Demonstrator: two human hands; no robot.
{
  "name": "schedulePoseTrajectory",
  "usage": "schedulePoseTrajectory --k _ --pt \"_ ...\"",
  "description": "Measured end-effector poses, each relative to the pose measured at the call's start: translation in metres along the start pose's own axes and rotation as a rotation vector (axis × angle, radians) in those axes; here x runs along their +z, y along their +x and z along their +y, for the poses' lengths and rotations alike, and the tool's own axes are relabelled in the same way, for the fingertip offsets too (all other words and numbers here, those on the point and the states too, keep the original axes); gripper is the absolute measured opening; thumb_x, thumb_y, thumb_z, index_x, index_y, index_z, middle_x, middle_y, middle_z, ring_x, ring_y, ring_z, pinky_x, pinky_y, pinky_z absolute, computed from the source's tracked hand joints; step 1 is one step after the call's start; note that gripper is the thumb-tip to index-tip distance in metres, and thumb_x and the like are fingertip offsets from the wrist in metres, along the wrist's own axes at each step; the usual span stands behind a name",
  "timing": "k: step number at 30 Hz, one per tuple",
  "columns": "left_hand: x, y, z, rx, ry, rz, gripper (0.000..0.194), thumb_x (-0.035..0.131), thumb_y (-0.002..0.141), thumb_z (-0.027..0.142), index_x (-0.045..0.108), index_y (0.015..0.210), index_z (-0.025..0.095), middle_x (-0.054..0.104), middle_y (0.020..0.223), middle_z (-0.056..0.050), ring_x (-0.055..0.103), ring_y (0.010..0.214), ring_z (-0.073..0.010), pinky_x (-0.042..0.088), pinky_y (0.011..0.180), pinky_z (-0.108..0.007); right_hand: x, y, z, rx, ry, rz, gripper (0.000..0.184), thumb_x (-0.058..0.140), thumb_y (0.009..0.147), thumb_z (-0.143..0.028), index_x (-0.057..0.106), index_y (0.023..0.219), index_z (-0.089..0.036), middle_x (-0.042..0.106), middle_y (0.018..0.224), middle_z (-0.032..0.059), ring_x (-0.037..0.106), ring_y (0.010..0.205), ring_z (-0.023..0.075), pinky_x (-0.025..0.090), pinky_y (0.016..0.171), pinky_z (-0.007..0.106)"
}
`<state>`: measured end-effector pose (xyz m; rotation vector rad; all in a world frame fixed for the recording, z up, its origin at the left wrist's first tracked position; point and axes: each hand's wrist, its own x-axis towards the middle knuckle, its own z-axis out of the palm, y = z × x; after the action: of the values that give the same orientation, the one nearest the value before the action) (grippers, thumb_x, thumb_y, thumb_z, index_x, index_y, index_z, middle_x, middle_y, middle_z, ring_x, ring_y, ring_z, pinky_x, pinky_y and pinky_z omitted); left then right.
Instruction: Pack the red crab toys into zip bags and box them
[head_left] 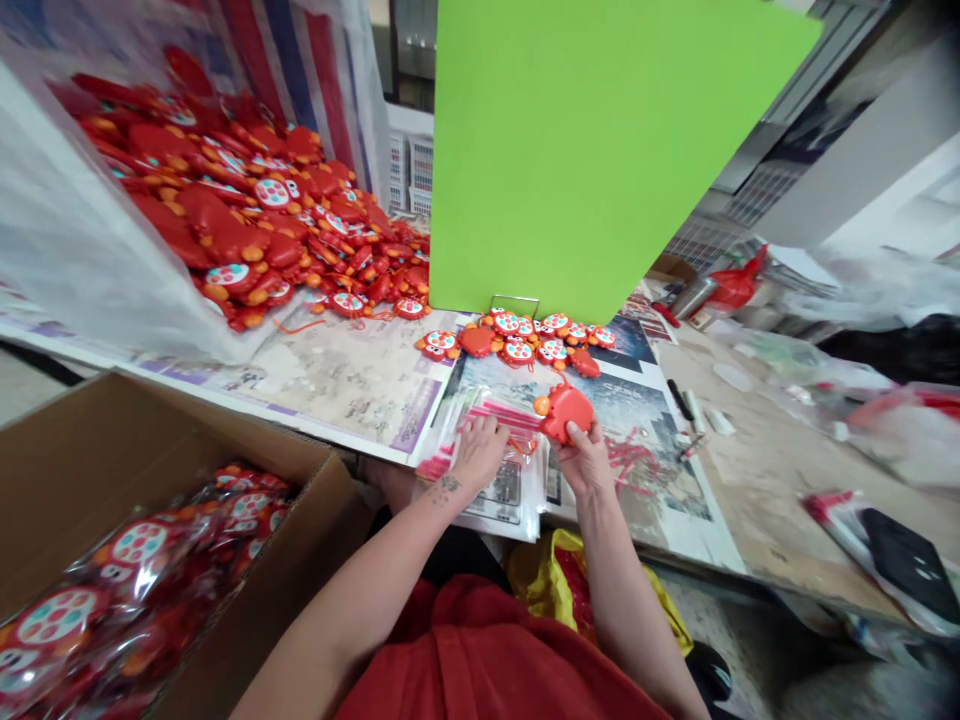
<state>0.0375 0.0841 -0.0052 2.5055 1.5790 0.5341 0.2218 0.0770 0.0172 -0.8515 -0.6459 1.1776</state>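
Note:
In my right hand (585,458) is a red plastic animal-shaped toy (568,412) with an orange knob, its plain back turned up and my thumb across its lower edge. An orange cord hangs beside it toward the bags. My left hand (480,455) rests with curled fingers on a stack of clear plastic bags (525,500) with pink strips, its fingertips at the top bag. Behind both hands, a row of similar toys (517,350) lies on the table, some showing white faces with coloured dots.
A large heap of red toys (300,220) spills from a white sack at the left. An open cardboard box (315,500) holds bagged toys. A tall green panel (600,150) stands behind the row. Pink strips (634,460) and a black marker (679,398) lie at the right.

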Motion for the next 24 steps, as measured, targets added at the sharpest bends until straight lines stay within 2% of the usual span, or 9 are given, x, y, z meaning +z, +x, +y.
schedulePoseTrajectory --k 3,7,12,16,20,24 --pt "0.000 -0.004 -0.002 0.104 0.007 0.068 0.012 0.051 0.094 0.025 0.060 0.099 0.019 0.060 0.104 -0.009 0.050 0.103 -0.0261 0.037 0.095 -0.044 0.002 0.000 0.001 -0.004 -0.059 0.016 0.051 0.083 0.065 -0.025 0.058 0.108 -0.029 0.064 0.105 -0.0028 0.065 0.081 0.0113 0.055 0.069 0.025" --pt "0.002 -0.009 -0.006 0.248 -0.025 0.090 0.016 0.045 0.097 0.025 0.060 0.099 0.018 0.062 0.097 -0.007 0.052 0.098 -0.0230 0.037 0.094 -0.039 0.006 0.006 0.011 -0.089 -0.209 0.034 0.037 0.075 0.072 -0.034 0.057 0.103 -0.025 0.063 0.100 -0.0011 0.064 0.083 0.0126 0.053 0.073 0.025" --pt "0.001 -0.012 -0.005 0.298 -0.073 0.093 0.025 0.044 0.098 0.023 0.058 0.119 0.019 0.062 0.105 -0.008 0.051 0.103 -0.0240 0.036 0.095 -0.040 0.021 0.016 0.023 -0.224 -0.565 -0.010 0.036 0.068 0.078 -0.044 0.055 0.102 -0.020 0.062 0.100 0.0031 0.060 0.088 0.0172 0.051 0.081 0.031" --pt "0.004 -0.010 -0.006 0.228 -0.088 0.119 0.020 0.046 0.098 0.028 0.062 0.106 0.019 0.061 0.099 -0.007 0.051 0.100 -0.0238 0.036 0.094 -0.041 0.029 0.022 0.022 -0.186 -0.713 -0.145 0.039 0.067 0.075 -0.049 0.057 0.098 -0.019 0.063 0.094 0.0045 0.060 0.085 0.0192 0.050 0.081 0.033" --pt "0.006 -0.009 -0.009 0.093 -0.126 0.185 0.022 0.052 0.095 0.038 0.062 0.094 0.018 0.061 0.100 -0.008 0.052 0.100 -0.0248 0.039 0.092 -0.042 0.029 0.020 0.020 -0.099 -0.851 -0.237 0.045 0.064 0.076 -0.052 0.060 0.106 -0.019 0.067 0.096 0.0051 0.060 0.085 0.0209 0.050 0.079 0.035" --pt "0.002 -0.009 -0.009 0.095 -0.258 0.274 0.019 0.053 0.095 0.035 0.062 0.092 0.019 0.060 0.118 -0.009 0.051 0.114 -0.0256 0.039 0.101 -0.045 0.031 0.016 0.016 -0.083 -0.935 -0.500 0.044 0.050 0.087 -0.058 0.068 0.100 -0.020 0.069 0.096 0.0048 0.062 0.093 0.0224 0.048 0.087 0.036"
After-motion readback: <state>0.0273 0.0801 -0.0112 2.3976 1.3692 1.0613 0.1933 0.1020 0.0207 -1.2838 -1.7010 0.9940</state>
